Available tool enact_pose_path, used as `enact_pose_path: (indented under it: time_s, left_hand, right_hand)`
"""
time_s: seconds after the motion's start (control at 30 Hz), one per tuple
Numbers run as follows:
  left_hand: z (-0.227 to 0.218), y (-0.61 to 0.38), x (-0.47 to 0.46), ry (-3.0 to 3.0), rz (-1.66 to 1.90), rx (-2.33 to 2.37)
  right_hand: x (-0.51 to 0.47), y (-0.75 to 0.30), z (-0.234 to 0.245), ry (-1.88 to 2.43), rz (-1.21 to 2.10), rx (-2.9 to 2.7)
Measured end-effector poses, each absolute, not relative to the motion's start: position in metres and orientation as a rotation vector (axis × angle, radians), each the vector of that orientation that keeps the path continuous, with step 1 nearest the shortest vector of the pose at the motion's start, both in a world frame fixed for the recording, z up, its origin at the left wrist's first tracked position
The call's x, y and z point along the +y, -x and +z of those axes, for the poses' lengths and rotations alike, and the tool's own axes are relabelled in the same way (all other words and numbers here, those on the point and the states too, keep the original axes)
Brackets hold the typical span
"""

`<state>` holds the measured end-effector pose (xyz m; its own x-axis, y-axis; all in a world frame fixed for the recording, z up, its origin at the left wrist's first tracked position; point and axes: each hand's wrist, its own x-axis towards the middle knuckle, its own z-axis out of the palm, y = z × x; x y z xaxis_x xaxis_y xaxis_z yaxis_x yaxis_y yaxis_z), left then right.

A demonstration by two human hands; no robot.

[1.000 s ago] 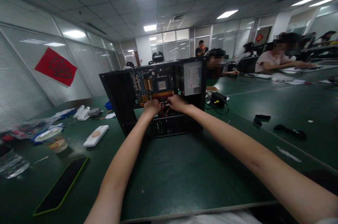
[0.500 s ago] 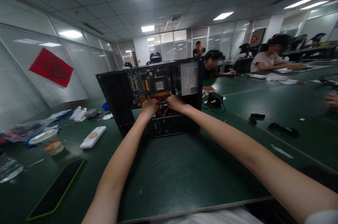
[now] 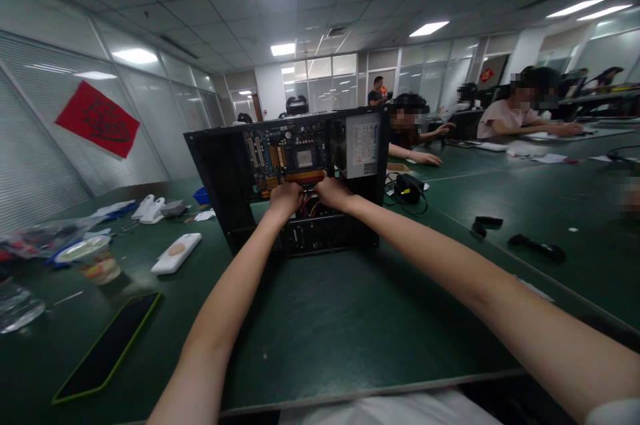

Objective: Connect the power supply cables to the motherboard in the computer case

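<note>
An open black computer case (image 3: 220,178) stands upright on the green table (image 3: 325,331), its motherboard (image 3: 287,155) facing me and a grey power supply (image 3: 363,145) at the upper right. Both my arms reach straight into it. My left hand (image 3: 286,198) is curled into a fist just below the motherboard's red-orange edge. Beside it, my right hand (image 3: 333,193) is also closed, at a bundle of red and black cables (image 3: 309,206). What the fingers of either hand grip is hidden.
A phone in a green case (image 3: 107,345) and a white phone (image 3: 176,253) lie at the left, with a cup (image 3: 95,263), plastic bags and white parts further left. Black cables and parts (image 3: 535,246) lie on the right. Other people sit at the tables behind.
Both hands stay at the same spot inside the case. The view has shifted slightly. A person behind the case has stretched a hand out on the table.
</note>
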<state>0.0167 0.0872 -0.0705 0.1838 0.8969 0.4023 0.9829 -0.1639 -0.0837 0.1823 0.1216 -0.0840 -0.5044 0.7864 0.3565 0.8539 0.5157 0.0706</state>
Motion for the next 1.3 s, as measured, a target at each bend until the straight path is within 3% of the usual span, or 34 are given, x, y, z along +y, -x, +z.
enact_pose_path:
  time_s: [0.87,1.3]
  left_hand:
    - [-0.074,-0.007,0.089,2.241,-0.603,-1.838]
    - [-0.101,-0.002,0.011,2.356,-0.625,-1.507]
  right_hand:
    - [0.107,-0.188,-0.077,1.283,-0.296,-2.459]
    - [0.054,-0.282,-0.105,0.828,-0.849,-2.795]
